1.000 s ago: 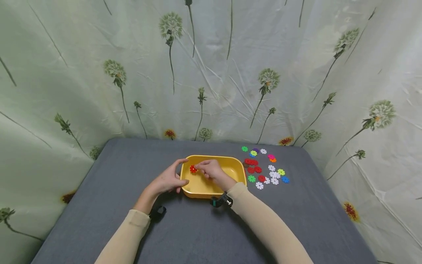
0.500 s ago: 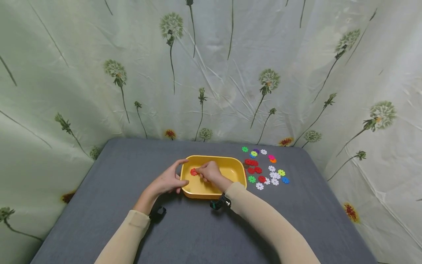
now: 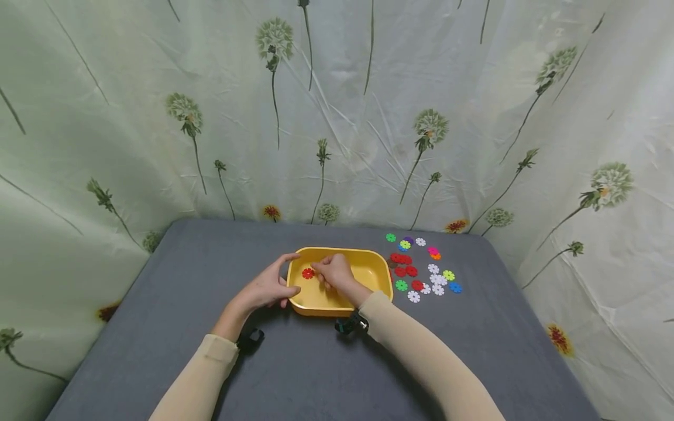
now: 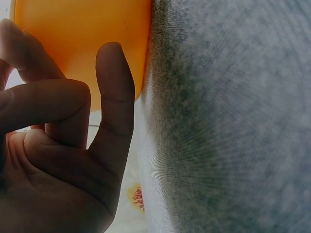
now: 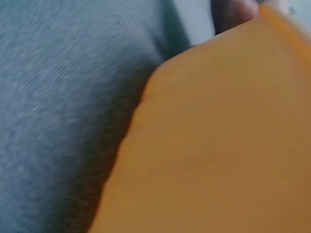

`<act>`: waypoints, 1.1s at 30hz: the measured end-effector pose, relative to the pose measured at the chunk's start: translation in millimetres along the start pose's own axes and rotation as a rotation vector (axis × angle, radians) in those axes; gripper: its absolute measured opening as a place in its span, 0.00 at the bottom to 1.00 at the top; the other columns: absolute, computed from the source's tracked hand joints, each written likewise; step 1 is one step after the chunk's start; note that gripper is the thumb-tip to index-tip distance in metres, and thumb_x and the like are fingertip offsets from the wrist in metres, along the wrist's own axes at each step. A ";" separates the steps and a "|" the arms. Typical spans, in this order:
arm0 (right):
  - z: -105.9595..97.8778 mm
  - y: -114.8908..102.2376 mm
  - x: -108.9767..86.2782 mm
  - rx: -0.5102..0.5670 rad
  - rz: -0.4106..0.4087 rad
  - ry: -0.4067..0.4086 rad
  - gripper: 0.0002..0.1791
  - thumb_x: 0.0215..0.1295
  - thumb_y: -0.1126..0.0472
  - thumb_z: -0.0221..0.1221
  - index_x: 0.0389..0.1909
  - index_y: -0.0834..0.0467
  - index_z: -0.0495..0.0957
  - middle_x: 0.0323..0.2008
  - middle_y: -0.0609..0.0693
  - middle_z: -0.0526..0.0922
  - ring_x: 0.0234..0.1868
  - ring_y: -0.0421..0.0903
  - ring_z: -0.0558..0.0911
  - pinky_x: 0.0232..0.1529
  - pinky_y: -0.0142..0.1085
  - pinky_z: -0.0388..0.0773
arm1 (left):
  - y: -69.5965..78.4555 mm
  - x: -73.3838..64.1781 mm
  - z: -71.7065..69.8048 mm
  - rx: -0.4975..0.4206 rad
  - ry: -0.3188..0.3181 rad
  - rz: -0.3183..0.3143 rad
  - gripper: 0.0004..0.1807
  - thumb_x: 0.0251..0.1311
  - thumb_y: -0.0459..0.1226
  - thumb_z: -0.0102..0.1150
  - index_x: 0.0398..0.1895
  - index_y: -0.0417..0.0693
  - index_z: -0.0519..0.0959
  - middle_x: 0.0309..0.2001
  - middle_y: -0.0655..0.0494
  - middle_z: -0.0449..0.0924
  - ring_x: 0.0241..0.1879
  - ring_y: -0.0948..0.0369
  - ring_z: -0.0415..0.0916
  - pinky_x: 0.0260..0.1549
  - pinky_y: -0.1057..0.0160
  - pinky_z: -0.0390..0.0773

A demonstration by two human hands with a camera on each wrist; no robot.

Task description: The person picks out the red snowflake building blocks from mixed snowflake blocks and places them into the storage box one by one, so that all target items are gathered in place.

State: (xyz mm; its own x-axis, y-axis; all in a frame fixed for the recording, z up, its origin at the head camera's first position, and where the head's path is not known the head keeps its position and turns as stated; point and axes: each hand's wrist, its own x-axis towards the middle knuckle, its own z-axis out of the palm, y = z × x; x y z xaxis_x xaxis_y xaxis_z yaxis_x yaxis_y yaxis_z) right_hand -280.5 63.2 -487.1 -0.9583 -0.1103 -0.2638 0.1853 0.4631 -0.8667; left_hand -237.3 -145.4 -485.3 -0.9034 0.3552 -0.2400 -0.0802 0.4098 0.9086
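Plainly, the left hand (image 3: 265,287) clasps one end of the yellow tub (image 3: 372,275) on the counter (image 3: 295,374), while the right hand's (image 3: 339,275) grip, fingertips bunched, meets a red disc (image 3: 307,273) inside, whether pinching it I cannot tell.

Red notched disc (image 3: 307,274) | inside yellow tray (image 3: 371,273), left end | tray upright

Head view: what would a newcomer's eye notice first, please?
Probably the bright yellow tray on the grey table, with the left hand at its left end. Inside, a red disc lies beside the right hand's fingertips. Next, perhaps, the scattered colourful discs right of the tray.
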 end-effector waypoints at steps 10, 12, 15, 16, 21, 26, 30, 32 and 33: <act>-64.8 -16.8 -29.0 0.234 -0.174 -0.157 0.26 0.79 0.49 0.61 0.60 0.69 0.78 0.15 0.45 0.73 0.10 0.37 0.62 0.15 0.29 0.61 | -2.0 -3.3 -8.7 0.038 -0.005 0.007 0.50 0.63 0.38 0.70 0.84 0.58 0.52 0.16 0.53 0.80 0.11 0.61 0.66 0.14 0.64 0.66; -86.4 -13.9 -37.0 0.282 -0.218 -0.136 0.25 0.79 0.49 0.60 0.59 0.68 0.77 0.15 0.45 0.72 0.10 0.38 0.62 0.14 0.28 0.61 | -3.2 -5.3 -10.6 0.049 -0.006 0.005 0.50 0.63 0.38 0.71 0.84 0.58 0.53 0.17 0.52 0.81 0.11 0.61 0.66 0.14 0.64 0.66; -119.2 -1.6 -46.4 0.362 -0.242 -0.042 0.21 0.79 0.48 0.60 0.56 0.62 0.77 0.13 0.44 0.71 0.08 0.37 0.62 0.13 0.27 0.62 | -3.7 -7.9 -12.8 0.061 -0.009 -0.001 0.50 0.63 0.38 0.71 0.84 0.59 0.53 0.17 0.52 0.81 0.11 0.61 0.66 0.14 0.64 0.66; -129.6 4.0 -48.5 0.388 -0.246 -0.002 0.19 0.79 0.48 0.61 0.55 0.60 0.76 0.13 0.44 0.71 0.08 0.37 0.62 0.13 0.27 0.62 | -3.5 -8.5 -13.4 0.066 -0.012 0.001 0.50 0.63 0.38 0.71 0.84 0.59 0.53 0.17 0.52 0.81 0.11 0.61 0.66 0.14 0.64 0.66; -168.8 38.0 -51.5 0.420 -0.246 0.182 0.22 0.79 0.49 0.60 0.57 0.63 0.74 0.12 0.42 0.70 0.08 0.36 0.62 0.14 0.26 0.61 | 1.0 -9.6 -15.8 0.088 -0.034 0.000 0.51 0.63 0.40 0.72 0.84 0.58 0.52 0.17 0.52 0.81 0.12 0.61 0.66 0.14 0.64 0.67; -179.0 69.8 -48.3 0.296 -0.170 0.235 0.24 0.80 0.52 0.60 0.64 0.66 0.73 0.13 0.42 0.72 0.09 0.37 0.63 0.15 0.29 0.63 | 4.4 -9.7 -17.2 0.099 -0.064 -0.014 0.53 0.61 0.41 0.74 0.84 0.57 0.51 0.17 0.52 0.81 0.12 0.60 0.68 0.14 0.64 0.68; -173.4 88.1 -43.6 0.149 -0.125 0.201 0.24 0.78 0.54 0.62 0.66 0.63 0.76 0.15 0.45 0.74 0.09 0.39 0.66 0.15 0.30 0.66 | 5.0 -10.9 -18.4 0.105 -0.087 -0.007 0.54 0.61 0.42 0.75 0.84 0.55 0.51 0.17 0.51 0.81 0.12 0.60 0.70 0.14 0.63 0.69; -169.6 95.2 -41.8 0.080 -0.096 0.191 0.24 0.76 0.53 0.64 0.66 0.60 0.77 0.15 0.46 0.75 0.09 0.40 0.66 0.15 0.31 0.67 | 5.2 -12.1 -19.0 0.112 -0.089 0.004 0.52 0.62 0.43 0.75 0.83 0.55 0.53 0.17 0.51 0.82 0.12 0.60 0.70 0.14 0.63 0.70; -167.8 98.4 -41.0 0.050 -0.076 0.183 0.24 0.75 0.53 0.65 0.66 0.58 0.78 0.15 0.46 0.76 0.10 0.41 0.67 0.16 0.31 0.67 | 4.7 -12.5 -19.3 0.121 -0.092 0.013 0.51 0.63 0.44 0.75 0.83 0.55 0.53 0.18 0.51 0.82 0.12 0.60 0.69 0.14 0.63 0.70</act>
State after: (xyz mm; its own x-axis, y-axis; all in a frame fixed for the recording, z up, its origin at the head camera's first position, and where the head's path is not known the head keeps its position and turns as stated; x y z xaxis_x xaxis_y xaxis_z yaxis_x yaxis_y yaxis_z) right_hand -259.5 260.8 -490.4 -0.9927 0.0204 -0.1193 0.1169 0.4151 -0.9022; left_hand -234.6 -164.2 -471.5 -0.8614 0.4341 -0.2636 -0.0123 0.5009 0.8654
